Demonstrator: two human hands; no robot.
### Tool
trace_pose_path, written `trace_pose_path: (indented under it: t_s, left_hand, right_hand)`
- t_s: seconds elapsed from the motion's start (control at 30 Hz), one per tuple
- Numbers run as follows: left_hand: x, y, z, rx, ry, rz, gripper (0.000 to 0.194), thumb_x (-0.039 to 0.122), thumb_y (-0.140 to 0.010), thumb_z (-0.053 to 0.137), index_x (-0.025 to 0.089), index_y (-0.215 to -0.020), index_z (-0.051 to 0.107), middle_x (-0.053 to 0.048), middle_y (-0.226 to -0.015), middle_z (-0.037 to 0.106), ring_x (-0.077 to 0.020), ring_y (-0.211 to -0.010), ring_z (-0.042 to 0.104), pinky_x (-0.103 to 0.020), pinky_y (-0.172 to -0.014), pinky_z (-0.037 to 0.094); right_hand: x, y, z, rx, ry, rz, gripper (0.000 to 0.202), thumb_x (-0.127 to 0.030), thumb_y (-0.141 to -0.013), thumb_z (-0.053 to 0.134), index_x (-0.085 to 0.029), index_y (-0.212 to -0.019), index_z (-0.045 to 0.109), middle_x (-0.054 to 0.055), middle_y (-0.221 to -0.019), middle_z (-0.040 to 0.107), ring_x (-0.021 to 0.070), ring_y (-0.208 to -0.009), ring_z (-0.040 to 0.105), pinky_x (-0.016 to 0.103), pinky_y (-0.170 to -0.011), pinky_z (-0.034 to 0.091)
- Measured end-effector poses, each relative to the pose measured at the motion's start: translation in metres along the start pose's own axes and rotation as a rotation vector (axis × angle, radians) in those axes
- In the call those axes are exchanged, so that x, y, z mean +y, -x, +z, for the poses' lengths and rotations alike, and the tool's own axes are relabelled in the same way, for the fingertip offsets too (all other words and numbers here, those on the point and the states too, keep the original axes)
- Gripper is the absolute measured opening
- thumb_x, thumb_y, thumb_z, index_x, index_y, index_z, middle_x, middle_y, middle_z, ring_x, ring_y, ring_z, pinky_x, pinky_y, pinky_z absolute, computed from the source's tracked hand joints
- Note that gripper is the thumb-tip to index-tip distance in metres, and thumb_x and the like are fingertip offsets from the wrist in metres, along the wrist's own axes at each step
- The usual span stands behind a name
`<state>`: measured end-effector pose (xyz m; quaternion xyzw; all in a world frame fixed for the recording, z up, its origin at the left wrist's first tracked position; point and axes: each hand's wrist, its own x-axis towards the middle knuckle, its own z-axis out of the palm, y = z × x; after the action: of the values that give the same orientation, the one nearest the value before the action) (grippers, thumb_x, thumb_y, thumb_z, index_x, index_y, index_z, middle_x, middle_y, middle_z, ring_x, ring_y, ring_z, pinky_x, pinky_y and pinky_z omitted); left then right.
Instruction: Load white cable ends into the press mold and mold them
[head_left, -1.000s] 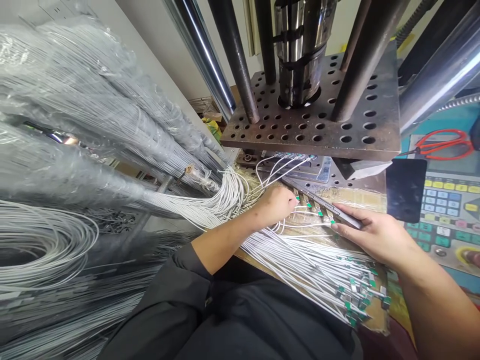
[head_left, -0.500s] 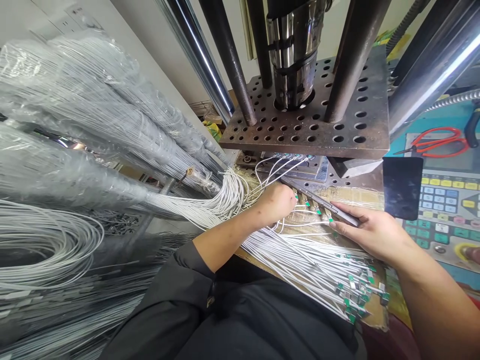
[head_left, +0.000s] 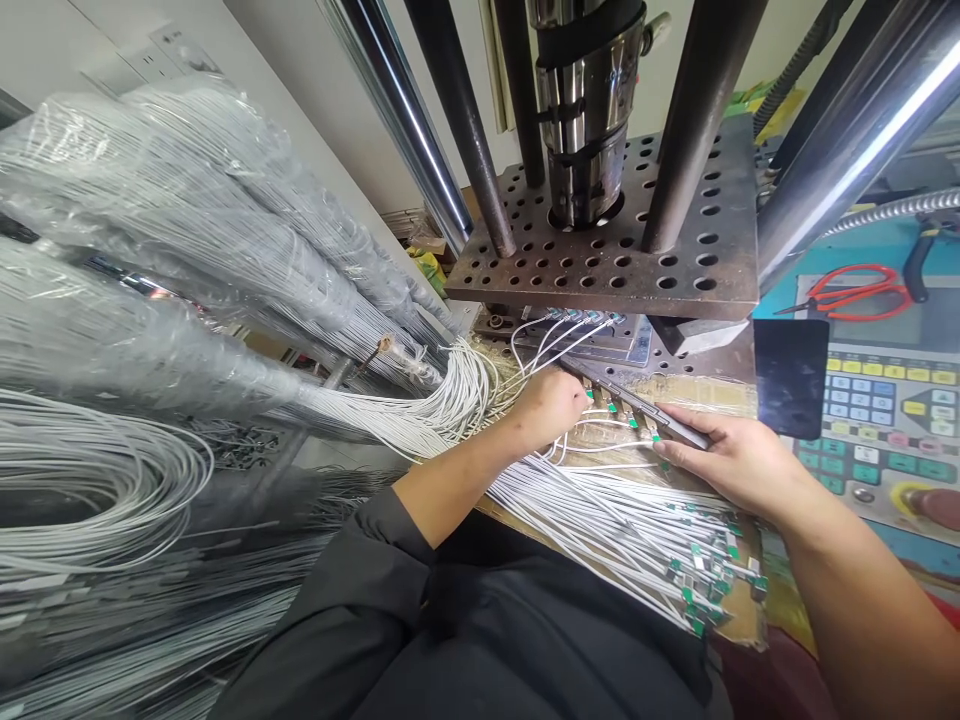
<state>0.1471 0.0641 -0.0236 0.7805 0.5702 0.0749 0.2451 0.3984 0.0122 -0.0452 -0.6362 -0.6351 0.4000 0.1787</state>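
Note:
My right hand (head_left: 724,450) grips the near right end of a long dark metal bar (head_left: 628,398), thumb on one side and fingers on the other. Several white cables with green-marked connectors (head_left: 634,423) sit along the bar's lower edge. My left hand (head_left: 559,402) is closed at the bar's far left end, by the leftmost connector; what its fingers pinch is too small to make out. Beyond the bar, more cables end in a metal fixture (head_left: 592,335) under the press plate (head_left: 600,270). A spread of white cables (head_left: 600,510) lies below both hands.
Plastic-wrapped cable bundles (head_left: 187,220) fill the left side, with a coiled cable (head_left: 105,480) below them. At the right are a black phone-like slab (head_left: 791,378), red-handled scissors (head_left: 855,293) and a control panel (head_left: 885,410). Dark press columns (head_left: 686,130) rise behind the fixture.
The view has shifted slightly, so the press and control panel appear a little further left. Both hands keep about the same place at the bar.

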Motion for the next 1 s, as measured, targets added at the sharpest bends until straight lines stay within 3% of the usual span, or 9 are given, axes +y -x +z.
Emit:
trace_pose_path:
  t_s: [0.17,0.27,0.43,0.6,0.87,1.0]
  left_hand:
    - [0.004,0.005,-0.006,0.054,-0.014,0.094,0.022,0.032,-0.091,0.067,0.016,-0.077,0.075,-0.005,-0.084,0.068,-0.0151,-0.071,0.057,-0.029,-0.072,0.046]
    - [0.011,0.011,0.003,0.138,-0.073,0.214,0.021,0.033,-0.093,0.066,0.017,-0.085,0.076,-0.007,-0.097,0.068,-0.0192,-0.089,0.060,-0.032,-0.085,0.048]
    - [0.015,0.012,0.021,0.150,-0.224,0.236,0.022,0.027,-0.095,0.060,0.019,-0.083,0.077,-0.007,-0.089,0.067,-0.0224,-0.093,0.059,-0.036,-0.088,0.046]
    - [0.013,0.015,0.020,0.133,-0.227,0.223,0.024,0.027,-0.099,0.056,0.019,-0.088,0.076,-0.007,-0.093,0.067,-0.0214,-0.091,0.059,-0.036,-0.084,0.043]
    - [0.008,0.012,0.024,0.141,-0.200,0.249,0.024,0.026,-0.097,0.056,0.019,-0.085,0.076,-0.006,-0.089,0.066,-0.0215,-0.089,0.060,-0.037,-0.084,0.043]
    - [0.004,0.012,0.012,0.147,-0.052,0.279,0.023,0.028,-0.096,0.060,0.019,-0.084,0.077,-0.006,-0.091,0.068,-0.0198,-0.088,0.062,-0.035,-0.087,0.046]
  right_hand:
    - [-0.001,0.002,-0.001,-0.010,0.002,-0.027,0.071,-0.055,-0.075,0.068,-0.016,-0.135,0.068,0.008,-0.105,0.079,0.0207,-0.070,0.069,0.030,-0.061,0.053]
    - [0.002,0.001,0.000,0.002,-0.009,-0.073,0.065,-0.050,-0.078,0.070,-0.016,-0.134,0.069,0.009,-0.114,0.077,0.0245,-0.084,0.072,0.032,-0.072,0.056]
    - [0.009,-0.001,0.002,0.026,0.029,-0.132,0.059,-0.047,-0.081,0.071,-0.020,-0.133,0.069,0.008,-0.124,0.074,0.0284,-0.106,0.072,0.036,-0.094,0.055]
    - [0.010,-0.002,0.003,0.037,0.031,-0.118,0.058,-0.049,-0.079,0.072,-0.022,-0.131,0.071,0.007,-0.107,0.079,0.0277,-0.088,0.075,0.039,-0.080,0.061]
    - [0.012,-0.003,0.005,0.064,0.075,-0.146,0.059,-0.050,-0.079,0.072,-0.024,-0.132,0.070,0.007,-0.117,0.076,0.0303,-0.102,0.073,0.042,-0.086,0.060]
    - [0.014,0.002,0.006,0.166,0.245,-0.258,0.056,-0.054,-0.082,0.066,-0.024,-0.130,0.071,0.008,-0.111,0.075,0.0275,-0.099,0.072,0.040,-0.089,0.057]
